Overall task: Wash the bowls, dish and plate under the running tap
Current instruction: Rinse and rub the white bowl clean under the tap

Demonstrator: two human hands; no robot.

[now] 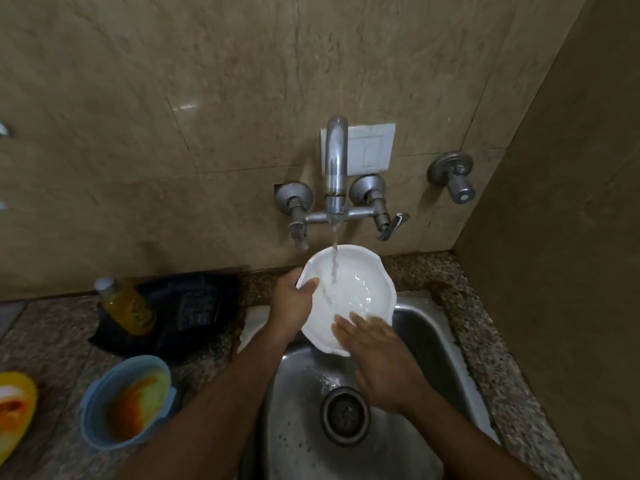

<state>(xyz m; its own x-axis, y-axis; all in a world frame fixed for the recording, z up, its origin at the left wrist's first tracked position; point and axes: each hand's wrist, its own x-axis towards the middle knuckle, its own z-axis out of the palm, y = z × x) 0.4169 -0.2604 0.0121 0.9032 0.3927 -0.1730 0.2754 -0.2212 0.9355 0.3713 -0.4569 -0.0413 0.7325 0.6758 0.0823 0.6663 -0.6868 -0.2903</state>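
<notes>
A white scalloped bowl (360, 275) is held tilted over the steel sink (433, 327), under the stream from the tap (335, 168). My left hand (292, 303) grips its left rim, thumb inside the bowl. My right hand (377, 355) lies with straight fingers on the bowl's lower inner surface. Water runs into the bowl. A blue bowl (128, 400) smeared with orange food stands on the counter at the left. A yellow dish (15, 410) with orange residue sits at the left edge, partly cut off.
An orange-liquid bottle (126, 304) rests against a dark bag (187, 306) on the speckled granite counter (52, 341). Tap handles (384, 216) and a separate valve (453, 178) stick out of the tiled wall. The drain (344, 415) lies at the sink's middle. A side wall stands close on the right.
</notes>
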